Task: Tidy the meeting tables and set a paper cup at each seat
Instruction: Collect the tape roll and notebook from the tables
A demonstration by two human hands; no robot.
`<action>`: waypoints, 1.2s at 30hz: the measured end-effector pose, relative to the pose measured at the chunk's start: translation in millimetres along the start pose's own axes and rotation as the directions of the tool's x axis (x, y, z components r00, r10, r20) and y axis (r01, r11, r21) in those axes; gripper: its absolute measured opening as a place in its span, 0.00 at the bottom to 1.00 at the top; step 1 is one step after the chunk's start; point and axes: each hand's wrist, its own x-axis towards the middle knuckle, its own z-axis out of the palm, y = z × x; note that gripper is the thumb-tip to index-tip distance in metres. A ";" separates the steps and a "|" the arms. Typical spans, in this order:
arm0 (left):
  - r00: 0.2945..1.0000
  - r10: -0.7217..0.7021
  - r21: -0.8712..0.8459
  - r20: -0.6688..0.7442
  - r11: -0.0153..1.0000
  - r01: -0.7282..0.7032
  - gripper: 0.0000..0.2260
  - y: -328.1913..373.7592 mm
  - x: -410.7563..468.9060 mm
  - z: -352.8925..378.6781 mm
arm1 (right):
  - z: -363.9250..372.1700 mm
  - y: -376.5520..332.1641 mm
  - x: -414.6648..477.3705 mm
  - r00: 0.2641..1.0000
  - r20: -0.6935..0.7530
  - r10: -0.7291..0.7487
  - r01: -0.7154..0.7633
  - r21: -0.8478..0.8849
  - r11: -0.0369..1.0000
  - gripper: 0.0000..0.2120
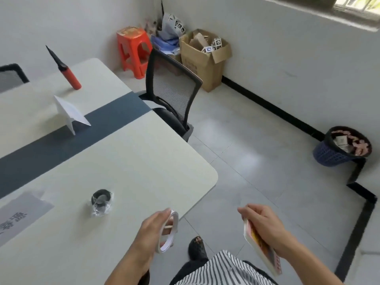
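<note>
My left hand (153, 227) grips a white roll of tape (171, 229) just past the near right edge of the meeting table (144, 153). Off the table, above the floor, my right hand (265, 225) holds a thin booklet with an orange and pink cover (261, 247). On the table lie a black roll wrapped in clear plastic (101, 201), a grey printed sheet (18, 219), a folded white card stand (68, 113) and a red and black hand pump (65, 70). No paper cup is in view.
A black mesh chair (172, 91) stands at the table's right side; part of another chair (11, 76) shows far left. An orange stool (133, 50), a cardboard box (205, 56) and bags fill the corner. A blue waste basket (341, 147) stands by the right wall.
</note>
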 end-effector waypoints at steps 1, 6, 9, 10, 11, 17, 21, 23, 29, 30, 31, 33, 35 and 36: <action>1.000 0.020 -0.010 -0.006 1.000 -0.020 0.19 15.6 10.8 -0.1 | -4.9 -11.4 13.5 1.000 0.009 0.000 0.000 -0.026 1.000 0.17; 0.995 0.079 -0.187 -0.060 0.978 -0.089 0.23 58.3 41.2 -12.8 | -15.0 -60.8 73.4 0.993 0.115 -0.001 0.018 -0.145 0.989 0.15; 0.986 0.015 -0.280 -0.167 0.958 -0.062 0.20 55.5 51.3 -24.7 | -13.5 -87.0 119.1 0.977 0.214 -0.018 0.062 -0.196 0.979 0.13; 0.978 -0.012 -0.323 -0.207 0.945 -0.056 0.21 52.4 54.0 -28.3 | -11.0 -96.5 135.9 0.967 0.253 -0.022 0.081 -0.222 0.972 0.12; 0.969 -0.043 -0.372 -0.244 0.927 -0.053 0.23 50.1 56.9 -30.8 | -7.8 -106.5 153.3 0.957 0.289 -0.026 0.103 -0.254 0.962 0.12; 0.879 -0.226 -0.634 -0.419 0.767 -0.105 0.20 60.7 79.7 -20.5 | 24.1 -182.9 253.9 0.820 0.570 -0.045 0.334 -0.413 0.848 0.12; 0.843 -0.315 -0.793 -0.435 0.578 -0.193 0.26 76.8 88.7 2.2 | 74.1 -229.5 309.3 0.709 0.703 -0.057 0.549 -0.499 0.670 0.18; 0.827 -0.355 -0.860 -0.436 0.436 -0.266 0.25 75.2 86.5 12.0 | 117.0 -247.5 325.7 0.630 0.775 -0.060 0.677 -0.509 0.531 0.20; 0.780 -0.405 -0.847 -0.478 -0.025 -0.532 0.24 47.5 66.0 33.9 | 260.7 -258.5 306.9 0.405 0.913 0.044 0.896 -0.407 0.176 0.22; 0.767 -0.412 -0.829 -0.491 -0.051 -0.558 0.22 42.8 63.6 34.0 | 283.4 -254.6 301.3 0.398 0.915 0.057 0.904 -0.402 0.147 0.23; 0.756 -0.419 -0.812 -0.502 -0.074 -0.580 0.21 37.9 61.4 33.2 | 303.8 -251.0 294.5 0.398 0.915 0.064 0.907 -0.403 0.119 0.24; 0.734 -0.439 -0.780 -0.518 -0.112 -0.616 0.18 28.5 57.4 30.8 | 338.3 -241.9 280.7 0.406 0.912 0.054 0.909 -0.409 0.077 0.24; 0.703 -0.486 -0.743 -0.518 -0.151 -0.652 0.16 19.7 53.6 30.4 | 362.4 -232.2 266.5 0.416 0.908 0.055 0.907 -0.419 0.051 0.24; 0.686 -0.515 -0.727 -0.514 -0.163 -0.667 0.16 13.9 52.3 31.6 | 370.9 -227.0 261.4 0.429 0.901 0.063 0.901 -0.432 0.036 0.24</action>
